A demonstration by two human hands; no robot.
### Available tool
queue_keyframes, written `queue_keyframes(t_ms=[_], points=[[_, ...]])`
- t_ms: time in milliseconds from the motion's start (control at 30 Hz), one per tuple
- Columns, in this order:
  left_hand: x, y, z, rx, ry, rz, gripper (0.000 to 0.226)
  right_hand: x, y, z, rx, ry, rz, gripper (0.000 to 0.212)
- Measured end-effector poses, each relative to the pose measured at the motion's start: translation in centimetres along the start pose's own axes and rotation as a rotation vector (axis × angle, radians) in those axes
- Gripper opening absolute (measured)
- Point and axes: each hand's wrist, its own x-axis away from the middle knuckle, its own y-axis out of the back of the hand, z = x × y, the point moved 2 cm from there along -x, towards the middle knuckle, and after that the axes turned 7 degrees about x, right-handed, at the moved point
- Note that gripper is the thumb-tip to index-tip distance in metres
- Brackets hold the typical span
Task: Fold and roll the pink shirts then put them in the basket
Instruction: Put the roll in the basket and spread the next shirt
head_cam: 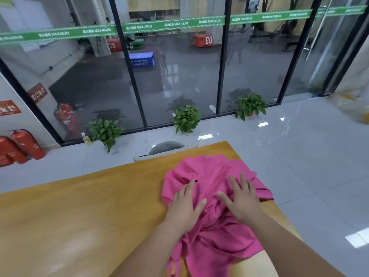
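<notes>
Glass wall (179,66) — dark-framed panes with a green tape band across them, far beyond both hands
Floor (299,156) — pale glossy tiles, beyond the hands and to their right
Table (79,206) — yellow wood, under both hands; its bare top runs off to the left of the left hand
Shirt (209,168) — pink, crumpled, not folded, on the table directly under both palms; bunched folds lie between the hands, and its near part trails back between the forearms
Left hand (184,208) — flat on the shirt, fingers straight and spread, pinching nothing
Right hand (243,202) — flat on the shirt just right of the left hand and apart from it, fingers straight and spread
Extinguishers (22,144) — red, on the floor far left of the left hand
Plants (186,118) — three in pots at the foot of the glass, well beyond the fingertips
Chair (166,145) — grey back, just past the table's far edge
Bottle (86,137) — small, beside the leftmost plant
</notes>
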Motion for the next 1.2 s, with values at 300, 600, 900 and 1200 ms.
queue_keyframes(t_ms=[300,600,900,1200], points=[[0.6,-2.9,0.5,-0.027,0.001,-0.076,0.081,-0.1,-3.9,0.3,-0.018,0.081,-0.089,0.068],[0.7,-0.3,0.1,0.108,0.017,-0.131,0.081,-0.2,-2.2,2.2,-0.043,0.027,-0.432,0.033],[0.5,9.5,-2.1,0.204,-0.035,-0.337,0.098,0.3,7.4,10.7,-0.368,0.213,-0.492,0.039],[7.0,21.3,1.8,0.188,-0.071,-0.608,0.102,5.5,11.9,25.1,-0.577,0.438,-0.538,0.026]])
